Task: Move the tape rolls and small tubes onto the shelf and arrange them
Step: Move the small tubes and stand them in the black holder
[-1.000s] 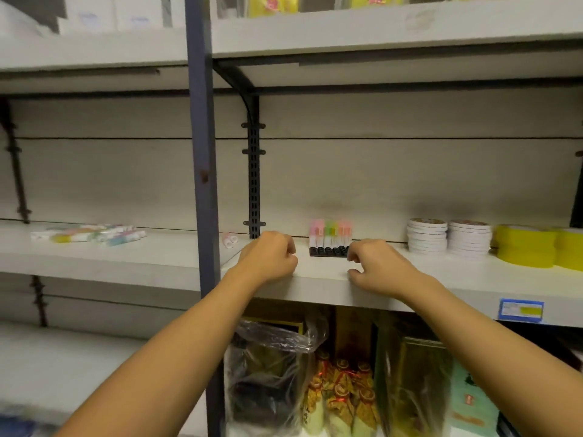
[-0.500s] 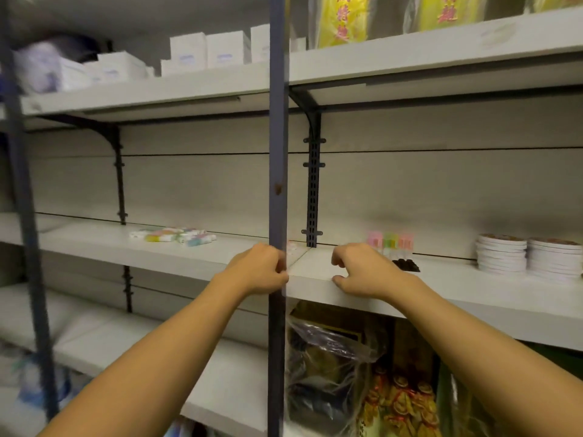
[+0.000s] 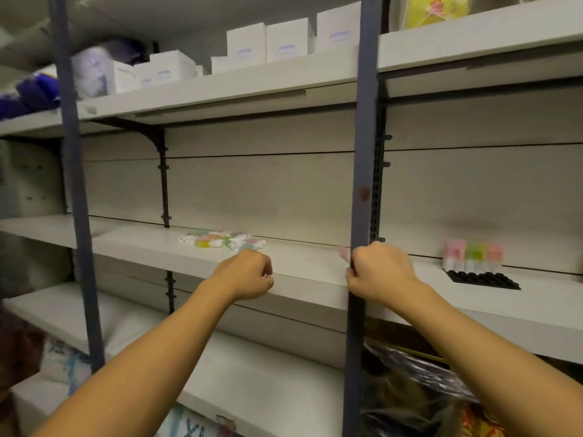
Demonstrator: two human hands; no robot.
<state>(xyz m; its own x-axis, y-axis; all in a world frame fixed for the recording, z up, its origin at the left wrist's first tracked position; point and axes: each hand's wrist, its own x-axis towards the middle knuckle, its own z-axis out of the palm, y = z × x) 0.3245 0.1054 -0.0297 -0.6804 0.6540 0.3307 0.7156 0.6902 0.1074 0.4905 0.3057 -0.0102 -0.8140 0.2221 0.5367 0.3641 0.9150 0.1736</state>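
A loose pile of small pastel tubes (image 3: pixel 220 241) lies on the middle shelf board (image 3: pixel 303 272), left of the blue post. My left hand (image 3: pixel 246 274) is a closed fist at the shelf's front edge, just in front of and right of that pile, with nothing seen in it. My right hand (image 3: pixel 380 269) is also a closed fist, overlapping the blue upright post (image 3: pixel 362 184). A single pink tube (image 3: pixel 344 252) lies just left of this hand. Further right, several tubes stand upright (image 3: pixel 473 257) in a black tray (image 3: pixel 485 280). No tape rolls are in view.
White boxes (image 3: pixel 268 42) line the shelf above, with purple packs (image 3: pixel 34 93) at far left. A second blue post (image 3: pixel 75 184) stands at left. Below are a lower shelf (image 3: pixel 268 373) and bagged goods (image 3: pixel 410 389) at bottom right.
Both fists and the view have shifted left along the shelf. The tape rolls have left the view on the right, and the loose tube pile is now near my left hand.
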